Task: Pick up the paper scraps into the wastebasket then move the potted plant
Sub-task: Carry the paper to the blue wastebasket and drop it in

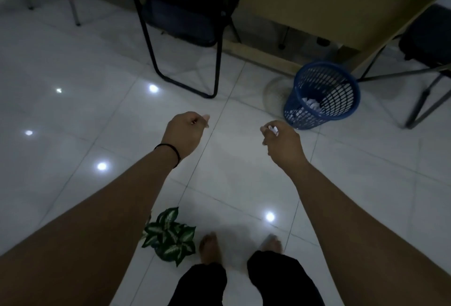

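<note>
Overhead, the right hand (283, 143) pinches crumpled white paper scraps (273, 129); the left hand (186, 133) is curled closed, contents hidden. A blue plastic lattice wastebasket (322, 95) stands by the desk (317, 13). Leafy potted plant (170, 235) sits near bare feet on open glossy tile (73, 110).

Right hand (283, 142) is pinching a white paper scrap (273, 130), with the blue wastebasket (322, 95) just ahead holding more paper. Left hand (185, 132) is curled loosely, potted plant (170, 235) sitting by the feet.
</note>
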